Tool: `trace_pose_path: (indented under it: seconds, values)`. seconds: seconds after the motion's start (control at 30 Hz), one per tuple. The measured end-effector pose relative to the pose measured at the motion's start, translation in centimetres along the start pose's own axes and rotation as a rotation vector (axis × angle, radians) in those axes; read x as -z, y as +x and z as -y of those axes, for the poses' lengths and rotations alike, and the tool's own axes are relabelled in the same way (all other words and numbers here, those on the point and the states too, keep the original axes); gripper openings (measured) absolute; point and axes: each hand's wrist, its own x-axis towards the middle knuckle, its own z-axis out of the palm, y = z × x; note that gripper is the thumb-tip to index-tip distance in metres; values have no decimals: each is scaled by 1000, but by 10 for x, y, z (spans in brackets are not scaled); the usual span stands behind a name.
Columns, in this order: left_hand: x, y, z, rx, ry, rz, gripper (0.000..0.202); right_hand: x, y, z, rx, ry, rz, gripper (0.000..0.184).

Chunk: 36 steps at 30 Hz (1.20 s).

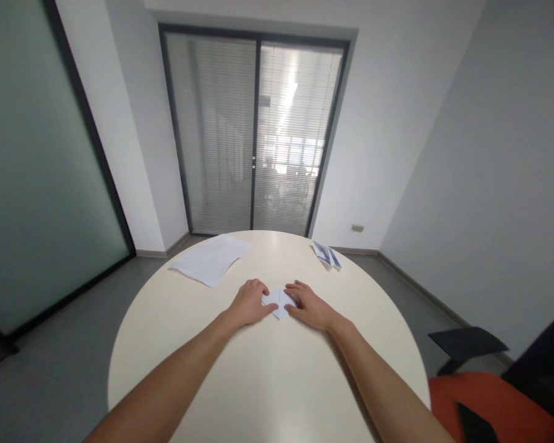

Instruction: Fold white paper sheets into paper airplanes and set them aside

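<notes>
A small folded piece of white paper (279,303) lies near the middle of a round cream table (258,369). My left hand (250,301) rests on the paper's left side with curled fingers pressing down on it. My right hand (307,304) presses the paper's right side, its fingers bent and close together. Both forearms reach in from the near edge.
A stack of white sheets (211,258) lies at the table's far left. A small folded printed paper (326,253) sits at the far right edge. An orange chair with a black armrest (471,344) stands to the right. A glass door with blinds (253,132) is behind.
</notes>
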Motion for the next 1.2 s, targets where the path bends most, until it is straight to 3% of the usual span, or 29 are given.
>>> trace_pose_path:
  seconds: [0.27,0.43,0.7,0.9,1.2]
  values:
    - [-7,3,7,65,-98,28,34,3,-2,4,-6,5,19,40]
    - [-3,3,3,45,-124,22,34,0,0,3,-46,91,-39,35]
    - [-3,2,-2,21,-187,1,32,1,-1,3,-234,309,-26,34]
    - [-1,3,-10,-13,-260,-65,32,4,5,5,-164,332,-128,37]
    - [17,1,-23,-101,-233,-257,17,15,8,18,-7,89,-332,32]
